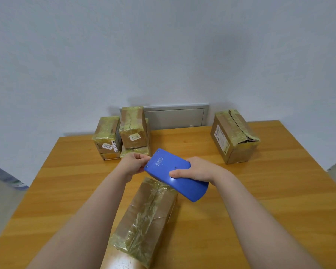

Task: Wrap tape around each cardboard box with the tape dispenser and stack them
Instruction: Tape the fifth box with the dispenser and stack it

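The right hand grips the blue tape dispenser just above the near cardboard box for wrapping, while the left hand pinches at its far mouth (presumably freeing tape, itself unseen).

Left box label print illegibly small.

Blue tape dispenser; brown cardboard boxes with yellowish tape; orange wood-grain table; white wall

Right hand grips blue tape dispenser above taped box on table; left hand pinches at its front end.
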